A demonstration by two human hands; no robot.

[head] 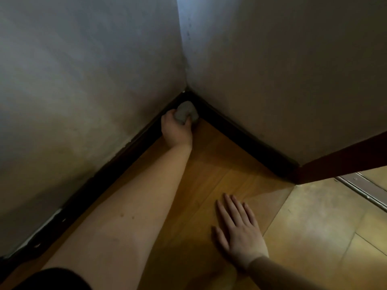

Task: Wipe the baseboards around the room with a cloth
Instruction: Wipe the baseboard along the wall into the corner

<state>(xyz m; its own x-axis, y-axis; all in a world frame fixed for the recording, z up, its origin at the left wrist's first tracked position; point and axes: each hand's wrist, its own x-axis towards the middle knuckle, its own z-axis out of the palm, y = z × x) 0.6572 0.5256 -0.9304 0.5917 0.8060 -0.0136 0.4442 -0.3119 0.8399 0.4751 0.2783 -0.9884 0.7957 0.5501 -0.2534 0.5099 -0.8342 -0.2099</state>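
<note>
A dark baseboard (100,178) runs along the foot of the left wall and meets a second stretch of baseboard (247,141) in the room's corner. My left hand (176,130) reaches into that corner, shut on a bunched grey cloth (185,113) that presses against the baseboard where the two stretches join. My bare left forearm stretches across the wooden floor. My right hand (240,231) lies flat on the floor boards with its fingers spread, holding nothing.
Two pale plaster walls (83,80) close in the corner. A reddish-brown door edge (343,162) juts in from the right, with a metal threshold strip (364,189) beyond it. The wooden floor (209,164) lies between my arms.
</note>
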